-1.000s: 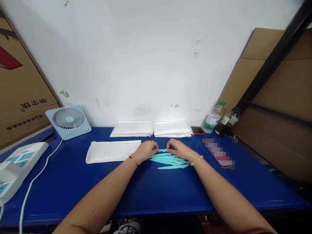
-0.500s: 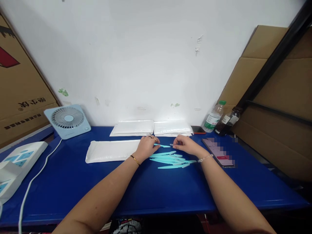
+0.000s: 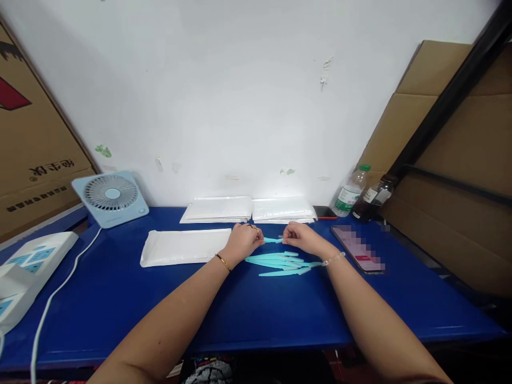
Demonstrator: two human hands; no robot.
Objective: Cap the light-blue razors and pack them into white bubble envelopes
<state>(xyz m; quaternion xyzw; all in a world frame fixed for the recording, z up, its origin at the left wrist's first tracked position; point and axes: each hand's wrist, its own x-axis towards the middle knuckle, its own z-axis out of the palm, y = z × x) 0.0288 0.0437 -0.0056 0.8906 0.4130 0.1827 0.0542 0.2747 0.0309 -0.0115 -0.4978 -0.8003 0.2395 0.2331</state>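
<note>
A slim teal eyebrow razor [image 3: 273, 240] spans the gap between my two hands, above a loose pile. My left hand [image 3: 246, 239] is closed around its left end, which the fingers hide. Its right end is pinched between thumb and fingertips of my right hand [image 3: 298, 236]. A small translucent piece shows just behind it, beside my right fingertips; whether it is a cap, I cannot tell. Nearer to me, several more teal razors with pale clear caps [image 3: 276, 261] lie fanned across the blue table [image 3: 240, 314]. A white padded packet [image 3: 184, 248] lies left of my left hand.
Two stacks of white packets [image 3: 220, 209] lie against the wall. A light blue fan [image 3: 113, 194] and a white power strip [image 3: 36, 266] are at left. On the right are a phone [image 3: 354, 248], a clear bottle [image 3: 351, 193] and a dark bottle [image 3: 372, 200].
The topmost razor of the pile is gone from its place. My right hand, earlier apart from the razor at my left hand, now grips a razor's right end.
</note>
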